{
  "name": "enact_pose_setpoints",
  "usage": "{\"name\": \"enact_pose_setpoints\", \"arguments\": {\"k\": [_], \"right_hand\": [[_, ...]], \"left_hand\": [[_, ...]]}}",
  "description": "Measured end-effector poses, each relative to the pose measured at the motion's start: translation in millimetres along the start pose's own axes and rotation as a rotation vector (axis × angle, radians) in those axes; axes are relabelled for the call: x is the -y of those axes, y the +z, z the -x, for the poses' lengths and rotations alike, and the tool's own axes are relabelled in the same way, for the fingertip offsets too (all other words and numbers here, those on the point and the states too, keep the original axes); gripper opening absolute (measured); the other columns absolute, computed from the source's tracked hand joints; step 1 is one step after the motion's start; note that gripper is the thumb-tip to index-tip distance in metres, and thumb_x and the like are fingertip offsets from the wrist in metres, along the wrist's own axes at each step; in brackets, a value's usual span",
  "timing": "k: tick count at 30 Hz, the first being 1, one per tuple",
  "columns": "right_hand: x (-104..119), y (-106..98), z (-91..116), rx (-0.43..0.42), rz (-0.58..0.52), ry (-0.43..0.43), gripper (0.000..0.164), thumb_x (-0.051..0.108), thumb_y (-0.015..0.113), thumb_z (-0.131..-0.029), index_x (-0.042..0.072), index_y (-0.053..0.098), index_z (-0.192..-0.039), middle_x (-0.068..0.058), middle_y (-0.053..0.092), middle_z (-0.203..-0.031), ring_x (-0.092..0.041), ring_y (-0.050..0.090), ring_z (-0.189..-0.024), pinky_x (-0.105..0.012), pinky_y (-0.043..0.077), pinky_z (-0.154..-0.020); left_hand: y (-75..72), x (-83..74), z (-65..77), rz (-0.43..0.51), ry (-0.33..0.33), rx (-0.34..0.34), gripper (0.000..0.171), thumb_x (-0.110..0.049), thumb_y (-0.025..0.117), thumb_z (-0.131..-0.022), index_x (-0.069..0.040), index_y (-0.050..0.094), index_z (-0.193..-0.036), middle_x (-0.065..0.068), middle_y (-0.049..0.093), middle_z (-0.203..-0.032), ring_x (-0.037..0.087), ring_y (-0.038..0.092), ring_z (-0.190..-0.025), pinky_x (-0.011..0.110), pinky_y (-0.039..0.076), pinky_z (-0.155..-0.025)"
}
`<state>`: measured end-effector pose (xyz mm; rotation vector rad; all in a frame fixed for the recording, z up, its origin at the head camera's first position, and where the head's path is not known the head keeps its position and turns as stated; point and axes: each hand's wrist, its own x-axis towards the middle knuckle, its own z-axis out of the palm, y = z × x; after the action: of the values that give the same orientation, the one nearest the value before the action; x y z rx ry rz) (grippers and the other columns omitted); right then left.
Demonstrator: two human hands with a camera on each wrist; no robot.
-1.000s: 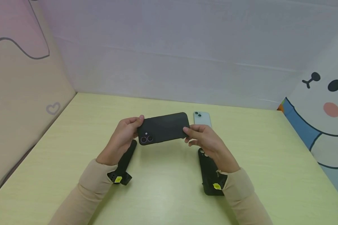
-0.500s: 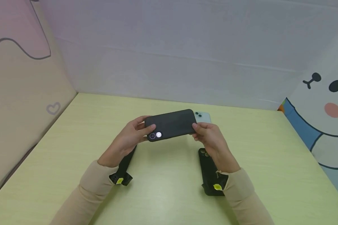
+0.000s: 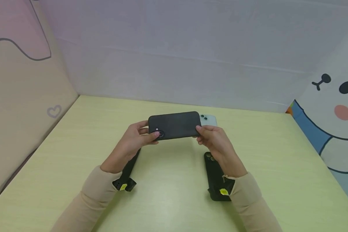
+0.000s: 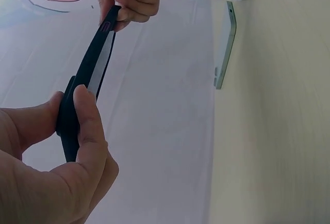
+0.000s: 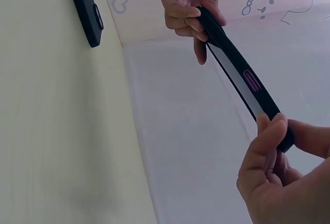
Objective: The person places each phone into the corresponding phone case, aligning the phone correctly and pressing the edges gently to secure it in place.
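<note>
A phone in a black case [image 3: 175, 125] is held up sideways above the table, its back and camera end showing in the head view. My left hand [image 3: 130, 140] pinches the camera end, the thumb lying over part of the lenses. At the other end, my right hand [image 3: 216, 138] pinches the lower corner between thumb and fingers. A pale strip of the phone's edge [image 5: 240, 82] shows along the case's side in the right wrist view. In the left wrist view the case [image 4: 93, 62] looks slightly bowed between both hands. The phone's screen is hidden.
A pale green phone [image 3: 208, 120] lies behind the right hand, partly covered. One black phone or case [image 3: 213, 177] rests under the right wrist, another black one [image 3: 130, 166] by the left wrist. The pale table [image 3: 168, 199] meets a whitish back wall [image 3: 177, 58].
The cased phone has moved right and slightly up, now overlapping the pale green phone in the head view. My left thumb has shifted from the upper corner down onto the camera area.
</note>
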<state>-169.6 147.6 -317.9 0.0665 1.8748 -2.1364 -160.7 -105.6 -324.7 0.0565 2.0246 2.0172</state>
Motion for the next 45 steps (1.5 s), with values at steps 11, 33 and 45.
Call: {"name": "enact_pose_setpoints", "arguments": {"k": [11, 33, 45], "right_hand": [[1.4, 0.7, -0.6, 0.181, 0.159, 0.053, 0.039, 0.03, 0.045, -0.096, -0.001, 0.047, -0.119, 0.006, 0.063, -0.071, -0.008, 0.059, -0.059, -0.023, 0.048, -0.061], [-16.7, 0.6, 4.0, 0.381, 0.036, 0.095, 0.01, 0.008, 0.046, -0.094, 0.008, 0.053, -0.086, 0.0, 0.064, -0.077, -0.016, 0.066, -0.068, -0.032, 0.055, -0.075], [-29.4, 21.3, 14.4, 0.294, -0.017, 0.107, 0.008, -0.001, 0.046, -0.091, 0.003, 0.046, -0.084, -0.009, 0.058, -0.087, -0.017, 0.067, -0.077, -0.041, 0.052, -0.081]], "left_hand": [[-14.1, -12.9, 3.2, -0.065, -0.068, 0.002, 0.06, -0.011, 0.06, -0.087, 0.0, 0.031, -0.138, 0.021, 0.059, -0.114, 0.009, 0.064, -0.083, 0.025, 0.053, -0.079], [-24.3, -11.8, -16.2, -0.271, 0.001, -0.058, 0.04, -0.027, 0.056, -0.091, 0.0, 0.054, -0.12, 0.011, 0.063, -0.102, 0.01, 0.061, -0.079, 0.024, 0.052, -0.077], [-7.9, -17.4, -27.9, -0.556, 0.067, -0.124, 0.035, -0.023, 0.05, -0.094, -0.003, 0.053, -0.123, 0.017, 0.056, -0.119, 0.029, 0.056, -0.107, 0.037, 0.048, -0.088]]}}
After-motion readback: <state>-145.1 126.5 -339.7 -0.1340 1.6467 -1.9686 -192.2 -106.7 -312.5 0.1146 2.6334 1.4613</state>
